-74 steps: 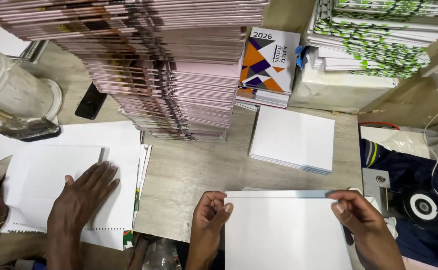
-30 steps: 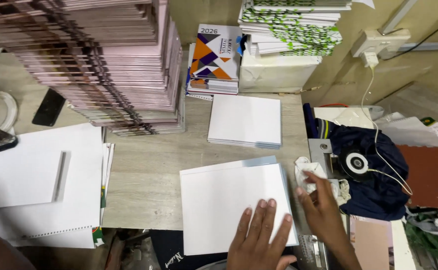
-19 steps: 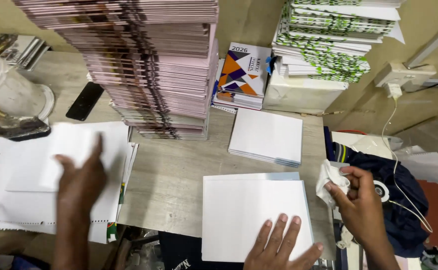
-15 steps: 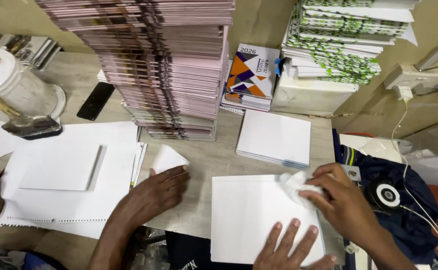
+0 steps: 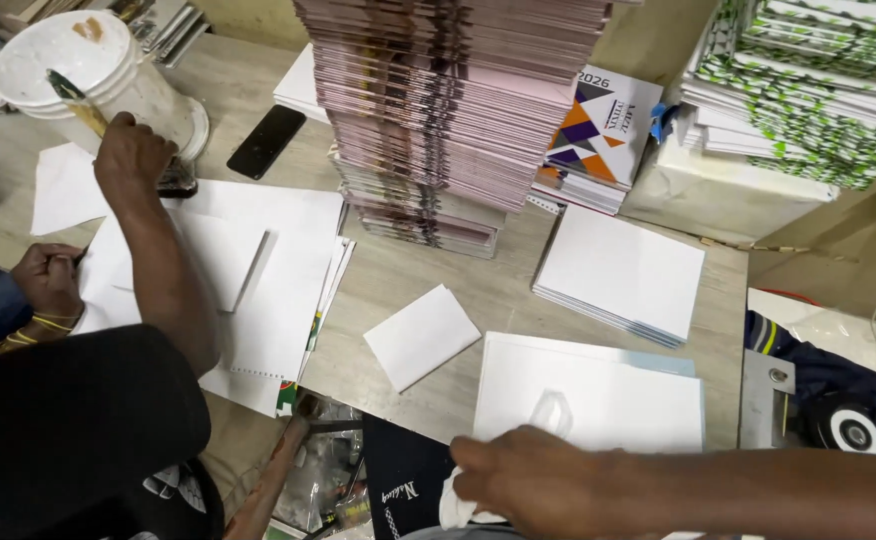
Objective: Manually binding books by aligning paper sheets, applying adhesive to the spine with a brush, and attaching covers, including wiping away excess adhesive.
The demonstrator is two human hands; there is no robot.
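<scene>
The right hand (image 5: 538,485) is clenched around a white cloth (image 5: 455,508) at the six o'clock edge of the white board (image 5: 598,395) — the left hand is out of sight — while a co-worker's hand (image 5: 133,150) at ten o'clock grips a brush (image 5: 76,100) in the white bucket (image 5: 78,65).

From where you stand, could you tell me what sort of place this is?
Probably a small print-finishing or bookbinding workshop: a tall stack of pink-edged printed booklets, flat white card sheets laid out on the worn wooden workbench, and a white plastic bucket with a brush in it, likely glue.
</scene>
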